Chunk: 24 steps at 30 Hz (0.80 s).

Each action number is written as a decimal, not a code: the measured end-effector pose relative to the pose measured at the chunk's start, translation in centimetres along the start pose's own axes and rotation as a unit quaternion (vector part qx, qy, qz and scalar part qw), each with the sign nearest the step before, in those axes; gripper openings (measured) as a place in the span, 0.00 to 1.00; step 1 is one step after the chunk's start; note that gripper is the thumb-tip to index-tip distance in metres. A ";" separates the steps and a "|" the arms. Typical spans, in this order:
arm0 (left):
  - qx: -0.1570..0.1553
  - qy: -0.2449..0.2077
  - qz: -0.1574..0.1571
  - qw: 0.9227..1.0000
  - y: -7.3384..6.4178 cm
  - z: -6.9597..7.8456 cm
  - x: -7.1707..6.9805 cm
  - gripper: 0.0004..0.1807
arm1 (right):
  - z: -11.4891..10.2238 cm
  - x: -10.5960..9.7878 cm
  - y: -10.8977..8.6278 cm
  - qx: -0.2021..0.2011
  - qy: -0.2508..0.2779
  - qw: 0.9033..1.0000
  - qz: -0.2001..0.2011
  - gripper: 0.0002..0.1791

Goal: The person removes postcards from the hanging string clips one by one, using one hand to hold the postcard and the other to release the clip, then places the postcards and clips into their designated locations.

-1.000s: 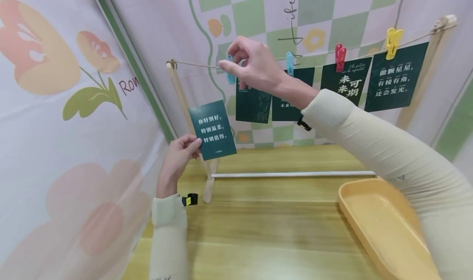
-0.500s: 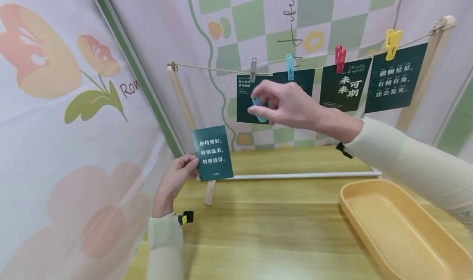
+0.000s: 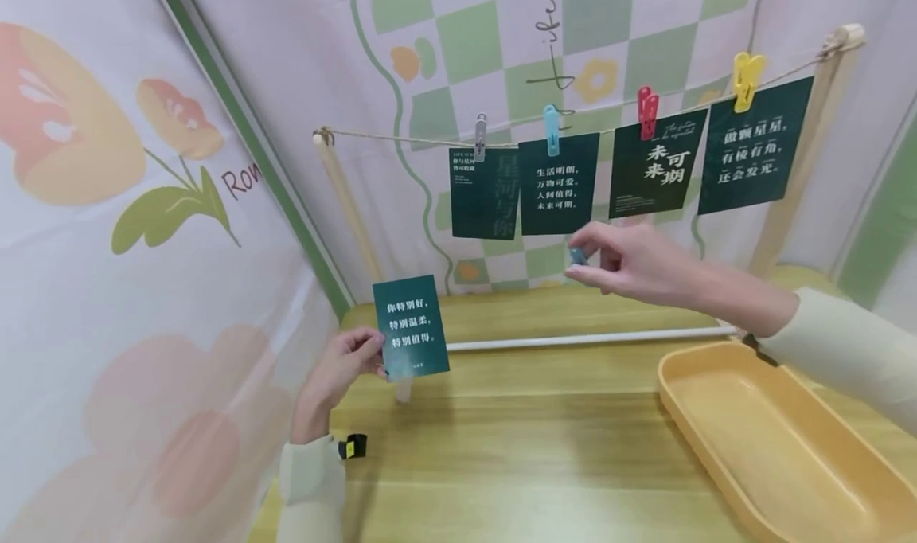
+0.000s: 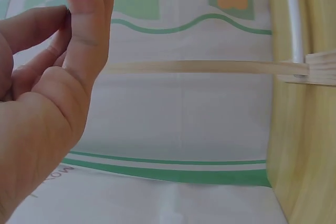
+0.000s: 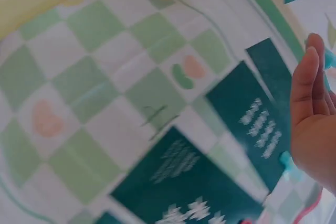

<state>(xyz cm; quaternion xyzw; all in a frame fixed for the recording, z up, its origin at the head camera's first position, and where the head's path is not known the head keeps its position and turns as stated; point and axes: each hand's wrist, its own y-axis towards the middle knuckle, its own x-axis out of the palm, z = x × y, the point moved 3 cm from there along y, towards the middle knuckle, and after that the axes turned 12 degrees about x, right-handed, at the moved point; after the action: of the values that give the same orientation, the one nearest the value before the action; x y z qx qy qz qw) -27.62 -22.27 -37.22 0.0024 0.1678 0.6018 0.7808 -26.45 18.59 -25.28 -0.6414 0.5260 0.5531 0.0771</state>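
In the head view my left hand (image 3: 340, 376) pinches a dark green card (image 3: 411, 328) with white lettering by its left edge, low in front of the rack's left post (image 3: 345, 201). My right hand (image 3: 637, 268) holds a small blue clothespin (image 3: 577, 256) between thumb and fingertips, below the hanging cards. On the string (image 3: 401, 138) hang several green cards, held by a grey clothespin (image 3: 481, 137), another blue clothespin (image 3: 551, 129), a red clothespin (image 3: 648, 113) and a yellow clothespin (image 3: 747, 80). The left wrist view shows my fingers (image 4: 86, 40) with only a sliver of card at the top.
An orange-yellow tray (image 3: 774, 431) stands on the wooden table (image 3: 516, 463) at the right. A white rod (image 3: 587, 339) runs low across the rack between its posts. Patterned fabric (image 3: 179, 288) hangs at the left and behind.
My right hand has moved from the string's left end down and to the right, carrying the blue clothespin. My left hand has lowered the card away from the string.
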 end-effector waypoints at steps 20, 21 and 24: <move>-0.032 -0.020 -0.026 0.999 -2.2 -3.4 0.3 0.14 | 8.8 2.6 -9.4 -0.017 -0.124 0.987 -0.097 0.14; -0.039 -0.023 -0.025 0.999 -2.3 -3.7 0.4 0.14 | 9.2 2.8 -9.8 -0.025 -0.124 0.987 -0.102 0.14; -0.062 -0.025 -0.028 0.997 -2.6 -4.4 0.6 0.13 | 10.3 3.2 -10.9 -0.018 -0.109 0.984 -0.141 0.15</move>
<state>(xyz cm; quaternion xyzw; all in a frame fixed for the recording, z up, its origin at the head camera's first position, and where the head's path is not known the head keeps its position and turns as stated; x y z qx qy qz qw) -26.17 -23.29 -42.11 -0.0356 0.1108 0.5890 0.7997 -25.20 28.45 -36.99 -0.6468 0.4085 0.6124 0.1996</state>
